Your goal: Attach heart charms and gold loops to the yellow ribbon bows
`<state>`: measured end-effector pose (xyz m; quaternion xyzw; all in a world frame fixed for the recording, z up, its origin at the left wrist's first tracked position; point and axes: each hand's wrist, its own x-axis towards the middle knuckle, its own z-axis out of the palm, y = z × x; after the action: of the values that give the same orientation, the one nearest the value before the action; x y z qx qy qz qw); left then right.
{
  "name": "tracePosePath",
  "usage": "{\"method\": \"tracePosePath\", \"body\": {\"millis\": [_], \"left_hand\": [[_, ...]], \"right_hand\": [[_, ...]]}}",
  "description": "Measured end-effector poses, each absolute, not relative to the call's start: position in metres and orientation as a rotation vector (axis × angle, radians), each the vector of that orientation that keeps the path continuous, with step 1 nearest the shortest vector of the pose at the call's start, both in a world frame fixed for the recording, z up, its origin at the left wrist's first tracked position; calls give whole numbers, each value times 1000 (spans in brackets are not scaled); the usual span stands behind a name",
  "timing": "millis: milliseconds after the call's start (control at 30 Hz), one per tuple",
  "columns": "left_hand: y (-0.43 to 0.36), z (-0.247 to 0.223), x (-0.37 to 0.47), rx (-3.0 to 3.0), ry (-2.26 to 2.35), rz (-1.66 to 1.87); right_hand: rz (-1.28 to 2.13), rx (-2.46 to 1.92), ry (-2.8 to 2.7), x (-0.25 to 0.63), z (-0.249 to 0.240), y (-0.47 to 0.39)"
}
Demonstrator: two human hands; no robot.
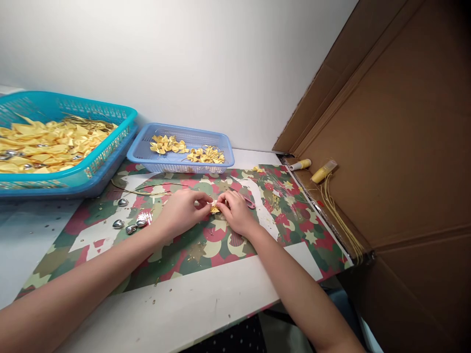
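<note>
Near the middle of the patterned mat point(221, 247), a small yellow ribbon piece point(215, 209) is pinched between both hands. My left hand point(184, 210) grips it from the left with thumb and index finger, and my right hand point(236, 211) holds it from the right, with fingertips almost touching those of the left. Part of the piece is covered by the fingers. Just behind my right hand lies a pink-handled tool point(249, 202), partly hidden. Several silver hearts, one of them a heart point(118, 224), lie left of my left hand. Gold cords point(154, 193) stretch behind it.
A turquoise basket point(110, 139) full of yellow ribbon pieces stands at the left. Behind the hands is a blue basket point(180, 167) with yellow bows. Glue-like bottles, one a yellow bottle point(324, 171), and yellow cords point(340, 223) lie by the cardboard wall point(397, 122) at right.
</note>
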<state>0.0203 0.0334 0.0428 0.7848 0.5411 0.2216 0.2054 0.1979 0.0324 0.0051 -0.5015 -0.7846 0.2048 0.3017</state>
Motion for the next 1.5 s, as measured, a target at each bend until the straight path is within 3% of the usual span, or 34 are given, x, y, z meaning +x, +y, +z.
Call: {"method": "tracePosePath", "body": {"millis": [1500], "left_hand": [[43, 37, 11, 2129, 1416, 518]], "right_hand": [[668, -1399, -2078, 197, 7, 34]]}}
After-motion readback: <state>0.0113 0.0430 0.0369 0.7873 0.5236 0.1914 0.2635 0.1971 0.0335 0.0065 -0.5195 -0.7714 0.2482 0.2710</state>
